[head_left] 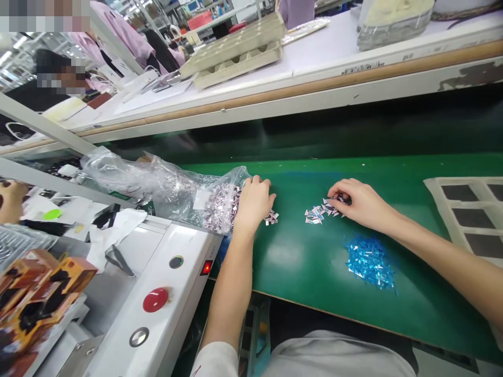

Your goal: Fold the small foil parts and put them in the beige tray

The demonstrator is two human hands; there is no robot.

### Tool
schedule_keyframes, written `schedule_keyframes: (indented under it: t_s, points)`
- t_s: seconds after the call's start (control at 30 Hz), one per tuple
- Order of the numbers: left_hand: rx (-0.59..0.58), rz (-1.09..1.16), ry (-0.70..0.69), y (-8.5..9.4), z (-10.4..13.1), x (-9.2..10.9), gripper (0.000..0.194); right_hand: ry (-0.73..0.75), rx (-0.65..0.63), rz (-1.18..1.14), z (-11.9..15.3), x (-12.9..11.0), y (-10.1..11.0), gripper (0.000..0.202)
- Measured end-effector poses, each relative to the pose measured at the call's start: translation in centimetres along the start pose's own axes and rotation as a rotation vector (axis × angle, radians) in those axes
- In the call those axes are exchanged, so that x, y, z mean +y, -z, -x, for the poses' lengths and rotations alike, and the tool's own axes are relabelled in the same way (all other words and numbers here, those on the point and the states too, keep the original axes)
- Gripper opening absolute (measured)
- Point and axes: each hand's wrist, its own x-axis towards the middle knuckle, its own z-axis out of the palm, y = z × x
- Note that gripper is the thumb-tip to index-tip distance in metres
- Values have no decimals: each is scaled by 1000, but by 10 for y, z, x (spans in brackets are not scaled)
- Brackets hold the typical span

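Observation:
My left hand (pixel 254 203) is at the mouth of a clear plastic bag (pixel 173 186) that holds a heap of small silvery-pink parts (pixel 220 208). Its fingers curl down, and a few more of the parts (pixel 271 218) lie on the green tabletop beside the thumb. My right hand (pixel 358 203) is bent over a small pile of flat parts (pixel 315 213), with thumb and fingertips drawn together at its right end. Whatever either hand grips is hidden under the fingers. Nearer me, below the right hand, lies a pile of shiny blue film strips (pixel 370 262).
On the left stands a white machine housing (pixel 188 256) with a red button (pixel 155 299). A pale compartment tray (pixel 442 183) lies at the right. Stacked trays (pixel 239 50) rest on the shelf (pixel 314 57) above. Another person's hand (pixel 11 201) shows at the far left.

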Motion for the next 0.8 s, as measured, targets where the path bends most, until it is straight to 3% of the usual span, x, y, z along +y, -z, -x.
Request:
schedule_keyframes:
  t_s: [0.1,0.27,0.43,0.67,0.8]
  points:
    - [-95,-33,63,-5,-1,-5,23,-8,76,39,-2,9,2,23]
    - [-91,37,74,-9,-4,-5,27,-58,252,248,-7,40,3,43]
    - [-82,81,89,-10,-6,-7,28,-104,216,327,-11,59,-3,49]
    - [-36,48,53,-9,-7,-11,37,-216,136,283,-14,50,-2,48]
    - [68,258,30,-3,-8,-6,32,-245,132,248,-14,46,0,49]
